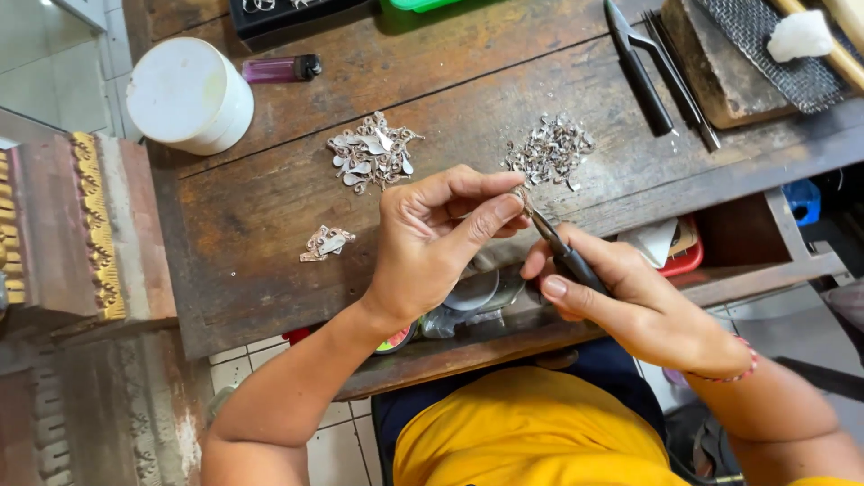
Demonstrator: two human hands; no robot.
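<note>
My left hand (432, 238) pinches a tiny silver metal piece (519, 193) between thumb and forefinger above the wooden workbench (270, 207). My right hand (621, 301) grips small black-handled pliers (562, 252), whose tip meets that piece. Behind the hands lie two heaps on the bench: larger flat silver ornaments (372, 151) and a pile of tiny silver bits (547, 151). A smaller cluster of silver ornaments (326, 243) lies to the left.
A white round lidded tub (189, 94) and a purple lighter (281, 68) sit at the back left. Black tongs (643, 67) and a wooden block with wire mesh (747, 54) are at the back right. An open drawer (504, 306) lies under my hands.
</note>
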